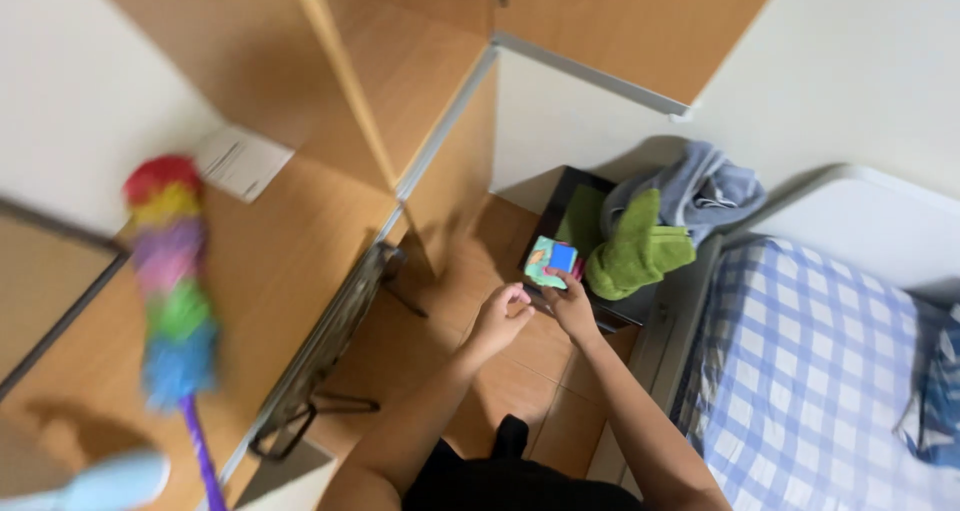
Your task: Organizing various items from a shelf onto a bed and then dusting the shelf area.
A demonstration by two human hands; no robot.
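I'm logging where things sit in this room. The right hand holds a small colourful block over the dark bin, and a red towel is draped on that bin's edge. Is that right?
Not quite: the towel is green, not red. The rest holds in the head view: the right hand holds the small colourful block over the dark bin, and the towel is draped on its edge.

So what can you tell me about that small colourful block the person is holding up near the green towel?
The small colourful block looks like a cube-shaped puzzle with flat square tiles: mostly pale green and turquoise, one bright blue, with orange and pink patches. It seems hard and plastic-like. It is tilted and held off the floor at the fingertips of the right hand, in front of the dark box holding a green towel. The left hand is close by, apart from it.
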